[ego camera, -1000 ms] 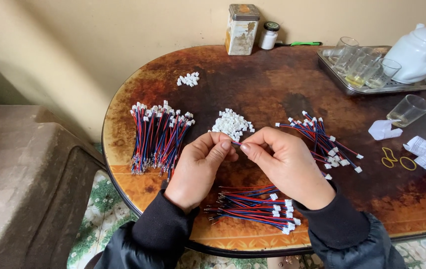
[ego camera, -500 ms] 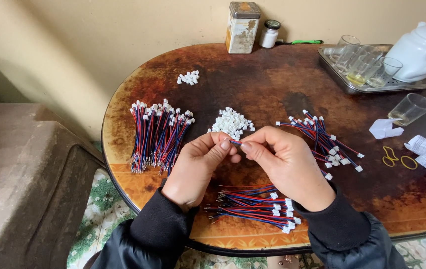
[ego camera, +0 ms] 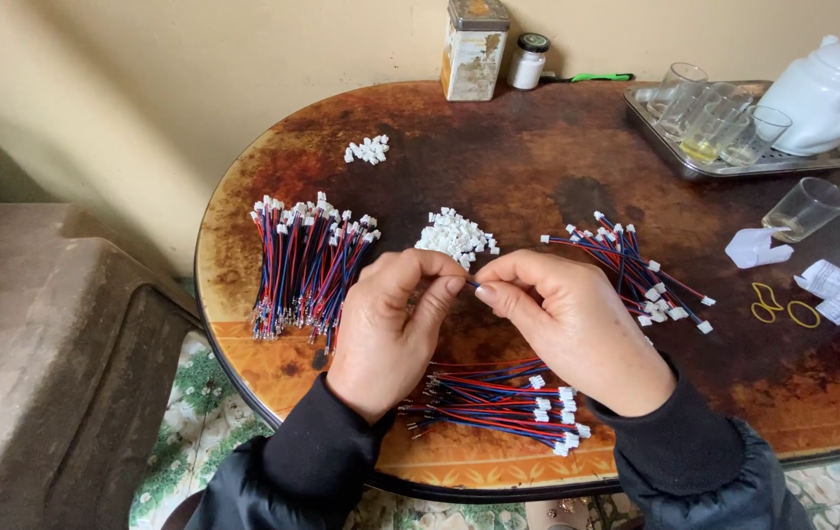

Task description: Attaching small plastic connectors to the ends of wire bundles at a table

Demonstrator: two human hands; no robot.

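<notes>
My left hand [ego camera: 390,324] and my right hand [ego camera: 567,329] meet fingertip to fingertip above the brown round table [ego camera: 538,147]. Between them they pinch a thin wire whose end just shows; whether a connector sits on it I cannot tell. A heap of small white plastic connectors [ego camera: 454,236] lies just beyond my fingers. Under my wrists lies a bundle of red, blue and black wires with white plugs [ego camera: 498,402]. A bigger bundle of the same wires [ego camera: 307,265] lies to the left, and another bundle [ego camera: 636,265] to the right.
A small cluster of white connectors [ego camera: 368,149] sits at the back left. A rusty tin [ego camera: 474,49] and a small jar [ego camera: 530,61] stand at the far edge. A metal tray [ego camera: 832,159] holds glasses and a white teapot [ego camera: 822,79]. A glass [ego camera: 808,208], crumpled paper [ego camera: 756,247] and yellow rubber bands [ego camera: 783,306] lie on the right.
My hands have stayed together over the same spot, with the fingers shifting slightly on the wire. Nothing on the table has moved.
</notes>
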